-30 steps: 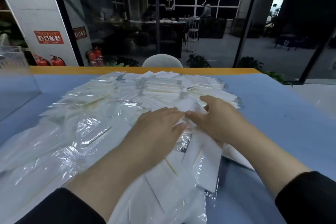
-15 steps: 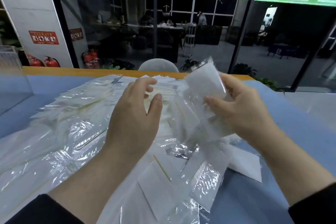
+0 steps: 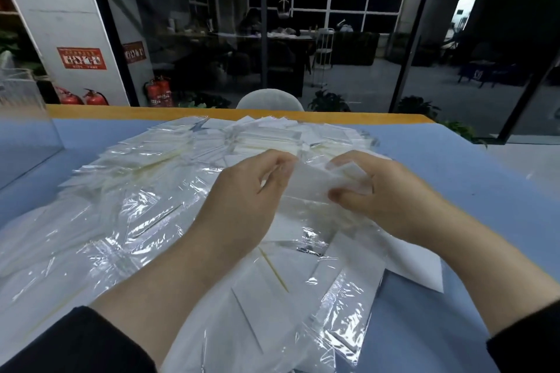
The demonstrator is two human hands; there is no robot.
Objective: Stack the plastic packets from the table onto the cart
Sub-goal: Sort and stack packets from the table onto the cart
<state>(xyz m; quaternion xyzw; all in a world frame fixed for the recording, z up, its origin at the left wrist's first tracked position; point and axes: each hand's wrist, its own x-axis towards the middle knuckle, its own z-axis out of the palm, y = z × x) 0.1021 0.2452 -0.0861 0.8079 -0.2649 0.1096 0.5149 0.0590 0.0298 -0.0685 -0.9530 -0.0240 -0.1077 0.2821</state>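
Note:
A wide heap of clear plastic packets (image 3: 151, 191) with white inserts covers the blue table (image 3: 485, 206). Above the heap's middle, both hands hold one packet (image 3: 312, 183) between them. My left hand (image 3: 248, 194) pinches its left end with thumb and fingers. My right hand (image 3: 378, 191) grips its right end, thumb underneath and fingers curled over the top. More packets (image 3: 348, 297) lie loose near the table's front. The cart is not in view.
A clear acrylic box (image 3: 24, 118) stands at the table's left edge. An orange strip (image 3: 121, 110) runs along the far edge, with a white chair back (image 3: 269, 100) and a glass wall behind it. Bare blue tabletop shows at the right.
The right hand lifted a packet from the heap and has lowered it toward the middle. The left hand, open half a second ago, now pinches the packet's left end.

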